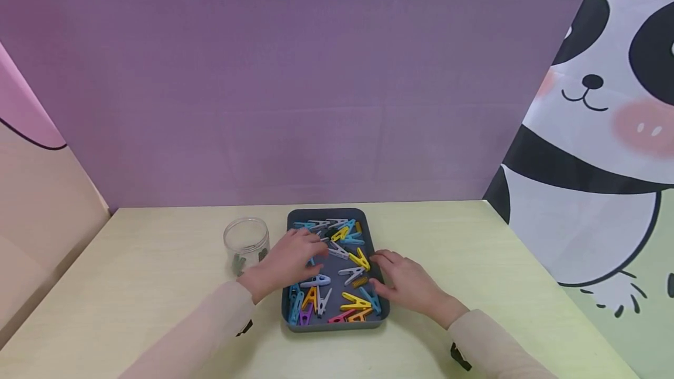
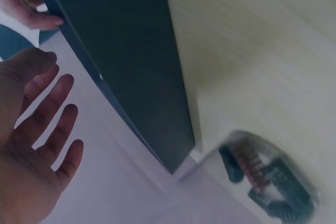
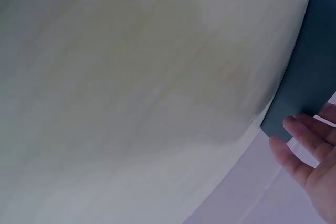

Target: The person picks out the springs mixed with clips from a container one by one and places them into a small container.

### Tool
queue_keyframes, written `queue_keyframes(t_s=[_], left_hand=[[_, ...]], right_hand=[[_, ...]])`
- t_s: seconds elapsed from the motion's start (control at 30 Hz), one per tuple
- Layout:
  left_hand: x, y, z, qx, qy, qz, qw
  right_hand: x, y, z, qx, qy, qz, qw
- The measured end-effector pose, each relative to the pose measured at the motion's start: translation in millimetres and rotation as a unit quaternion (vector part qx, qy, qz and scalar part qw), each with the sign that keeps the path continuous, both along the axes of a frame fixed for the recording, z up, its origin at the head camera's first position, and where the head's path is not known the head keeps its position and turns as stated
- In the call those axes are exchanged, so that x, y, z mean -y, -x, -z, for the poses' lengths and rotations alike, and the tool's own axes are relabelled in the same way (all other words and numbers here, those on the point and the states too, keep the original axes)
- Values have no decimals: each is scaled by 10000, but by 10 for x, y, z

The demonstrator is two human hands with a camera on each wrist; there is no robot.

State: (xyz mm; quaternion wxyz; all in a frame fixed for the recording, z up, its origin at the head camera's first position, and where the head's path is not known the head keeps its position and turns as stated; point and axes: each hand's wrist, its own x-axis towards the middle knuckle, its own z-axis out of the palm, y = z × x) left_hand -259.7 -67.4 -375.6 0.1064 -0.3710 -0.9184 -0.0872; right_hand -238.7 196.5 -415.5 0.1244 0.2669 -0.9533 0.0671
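Note:
A dark grey tray [image 1: 337,327] holds many plastic clothespins, among them a yellow clothespin [image 1: 357,302], a purple clothespin [image 1: 306,313] and a pale blue clothespin [image 1: 317,281]. My left hand [image 1: 292,259] hovers over the tray's left side, hiding some pegs. In the left wrist view its fingers [image 2: 52,121] are spread and loosely bent, with nothing between them. At the tray's right rim my right hand [image 1: 408,282] has its fingertips against the edge. The right wrist view shows its loosely bent fingers [image 3: 310,140] close beside the tray's outer wall [image 3: 310,61].
Left of the tray stands a clear round jar [image 1: 246,237] with dark green pieces at its bottom. A small ribbed golden-brown piece [image 1: 360,281] lies among the pegs. The pale wooden table [image 1: 158,262] ends at a purple backdrop [image 1: 295,104]; a panda-print sheet [image 1: 584,233] hangs at right.

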Motion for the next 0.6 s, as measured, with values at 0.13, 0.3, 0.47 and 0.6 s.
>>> queue_keyframes(t_s=[0.13, 0.3, 0.47, 0.6], left_hand=[[-103, -10, 28, -37, 135, 144, 9998], [-251, -6, 53, 203, 404, 116, 9989], [-392, 2, 73, 424, 525, 165, 9976], [-488, 8, 101, 522, 581, 266, 9966]], right_hand=[[-28, 14, 11, -261, -83, -178, 9995], [-66, 33, 24, -565, -174, -375, 9975], [-80, 37, 24, -604, -191, -450, 9970], [-78, 38, 18, -527, -231, -441, 9974]])
